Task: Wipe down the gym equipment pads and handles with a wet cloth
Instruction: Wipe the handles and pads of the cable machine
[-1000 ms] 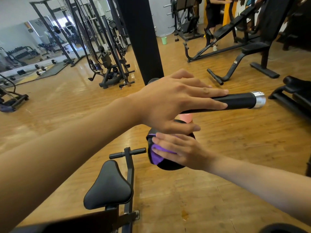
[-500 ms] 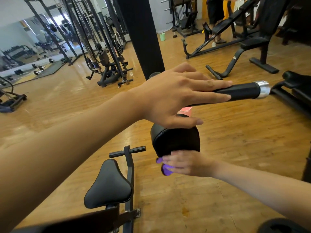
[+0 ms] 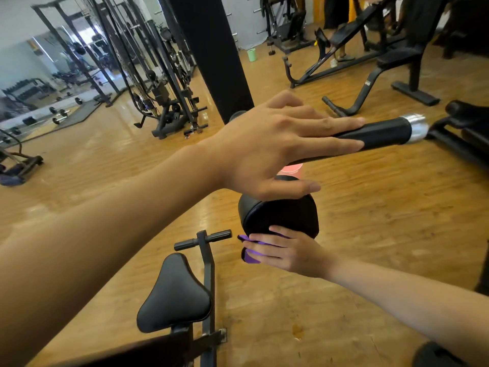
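Mid-task, we judged: our right hand (image 3: 288,250), fingers nearly straight, pressed the purple cloth (image 3: 250,256) to the round pad (image 3: 280,215) at its 6 o'clock edge, while our left hand (image 3: 275,144) lay flat, gripping nothing, on the handle (image 3: 383,132) running toward 3 o'clock, probably yet to be wiped.

The left hand (image 3: 267,149) rests flat on the handle (image 3: 383,133); the right hand (image 3: 285,250) presses a purple cloth (image 3: 250,256) under the pad (image 3: 280,215).

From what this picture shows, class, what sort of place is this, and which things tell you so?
A gym, most likely: a black incline bench at the back, a cable machine on the left, and dumbbells lying on the floor.
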Tool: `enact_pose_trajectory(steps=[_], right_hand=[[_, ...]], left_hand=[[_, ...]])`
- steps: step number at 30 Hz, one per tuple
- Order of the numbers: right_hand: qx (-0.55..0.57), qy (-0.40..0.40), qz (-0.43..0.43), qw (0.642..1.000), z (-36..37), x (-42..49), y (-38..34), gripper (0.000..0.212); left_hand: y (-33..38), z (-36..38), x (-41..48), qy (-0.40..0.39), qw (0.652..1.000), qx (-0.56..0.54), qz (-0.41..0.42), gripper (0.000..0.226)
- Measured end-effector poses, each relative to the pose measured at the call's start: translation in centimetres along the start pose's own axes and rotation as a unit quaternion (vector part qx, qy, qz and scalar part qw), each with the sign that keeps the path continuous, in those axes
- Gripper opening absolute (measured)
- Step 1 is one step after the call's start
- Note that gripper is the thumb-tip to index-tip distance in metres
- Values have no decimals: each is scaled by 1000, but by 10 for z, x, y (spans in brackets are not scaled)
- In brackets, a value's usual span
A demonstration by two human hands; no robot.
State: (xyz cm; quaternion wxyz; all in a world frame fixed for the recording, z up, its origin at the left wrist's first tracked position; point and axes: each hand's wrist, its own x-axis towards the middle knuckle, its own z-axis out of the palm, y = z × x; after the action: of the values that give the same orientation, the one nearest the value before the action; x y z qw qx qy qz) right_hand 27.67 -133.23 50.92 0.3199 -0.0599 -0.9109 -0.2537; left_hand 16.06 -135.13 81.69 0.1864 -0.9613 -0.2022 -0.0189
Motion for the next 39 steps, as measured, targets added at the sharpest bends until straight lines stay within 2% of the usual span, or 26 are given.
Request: enact_pose_trajectory(steps=[4, 6, 9, 11, 13, 16, 18, 19, 21, 23, 25, 28, 30, 33, 35, 39], right_hand=[[-7, -26, -107, 994, 0, -18, 10, 29], [3, -18, -129, 992, -15, -9, 20, 29], [14, 70, -26, 997, -44, 27, 35, 26], [12, 96, 42, 994, -47, 29, 34, 27], [-14, 45, 17, 999, -34, 7, 28, 31], [-20, -17, -74, 997, -27, -19, 30, 29], [-11, 6, -93, 996, -44, 3, 38, 27], [-7, 42, -82, 996, -55, 20, 45, 26], [21, 127, -29, 991, -74, 47, 58, 25], [31, 141, 8, 990, -74, 49, 64, 26], [-4, 78, -27, 997, -52, 24, 56, 27], [-24, -74, -133, 988, -20, -30, 43, 34], [-12, -86, -165, 983, -21, -36, 40, 32], [-2, 19, -101, 995, -35, -1, 36, 31], [-49, 71, -56, 995, -39, 20, 39, 34], [-58, 54, -15, 997, -25, 12, 47, 32]], left_hand=[[1, 1, 4, -3, 1000, -3, 2, 67], [2, 0, 5, -1, 1000, 1, 3, 67], [1, 2, 9, 7, 1000, 1, -3, 65], [-1, 2, 11, 12, 1000, -1, -8, 64], [-1, 3, 12, 9, 1000, 6, -7, 65], [-1, 3, 13, 8, 1000, 8, -1, 65], [-2, 3, 12, 8, 1000, 6, -1, 65], [-3, 3, 12, 8, 1000, 4, -2, 65], [-5, 3, 10, 9, 1000, -5, -2, 65], [-4, 2, 9, 10, 1000, -9, -2, 66], [-1, 2, 8, 7, 1000, -10, 1, 66], [-1, 2, 7, 3, 1000, -4, 0, 66], [0, 2, 6, 1, 1000, -1, -3, 66], [-2, 2, 8, 2, 1000, 4, 1, 66], [-3, 1, 9, 6, 1000, -5, -1, 65], [-2, 2, 11, 6, 1000, -10, -4, 66]])
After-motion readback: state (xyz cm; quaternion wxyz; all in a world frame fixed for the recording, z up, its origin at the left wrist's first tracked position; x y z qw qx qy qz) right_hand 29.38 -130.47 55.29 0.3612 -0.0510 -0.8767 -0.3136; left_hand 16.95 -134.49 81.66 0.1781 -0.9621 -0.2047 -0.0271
